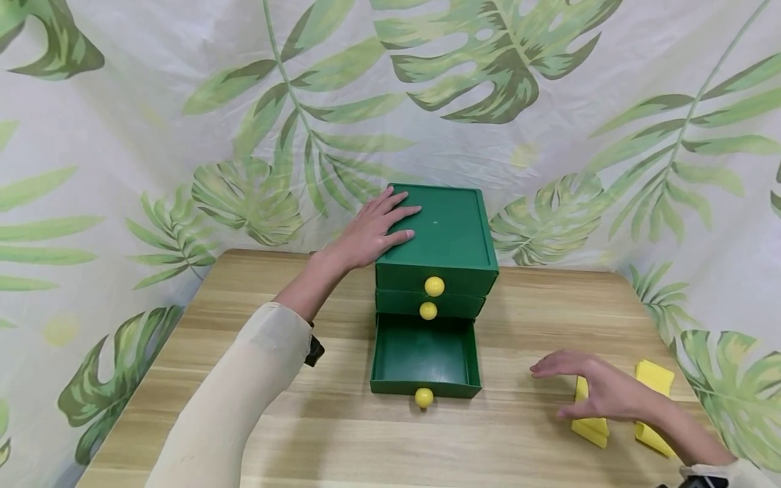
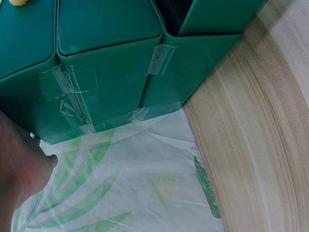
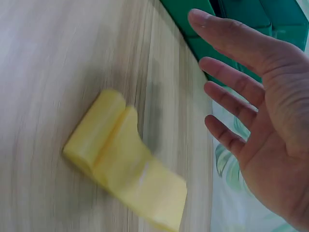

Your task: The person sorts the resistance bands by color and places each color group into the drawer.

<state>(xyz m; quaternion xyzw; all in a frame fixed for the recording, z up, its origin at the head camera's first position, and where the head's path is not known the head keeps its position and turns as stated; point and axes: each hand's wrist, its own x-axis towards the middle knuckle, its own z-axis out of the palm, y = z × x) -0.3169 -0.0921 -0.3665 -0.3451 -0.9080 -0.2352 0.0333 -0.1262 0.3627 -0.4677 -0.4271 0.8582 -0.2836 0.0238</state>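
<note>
A green cabinet [image 1: 439, 227] of three stacked drawers with round yellow knobs stands upright on the table. Its bottom drawer [image 1: 424, 362] is pulled out and holds nothing; the upper two are closed. My left hand [image 1: 372, 230] rests on the cabinet's top at the left edge, fingers spread. At the right, my right hand [image 1: 604, 390] hovers over the folded yellow cloths, its fingers apart and holding nothing. One yellow cloth [image 1: 590, 427] shows partly under that hand, another yellow cloth [image 1: 655, 377] beyond the wrist. In the right wrist view a folded yellow cloth [image 3: 130, 162] lies beside the palm.
The wooden table [image 1: 305, 434] carries the cabinet and cloths. A leaf-patterned curtain [image 1: 342, 102] hangs behind and at both sides. Clear tape [image 2: 72, 96] joins the cabinet's side panels.
</note>
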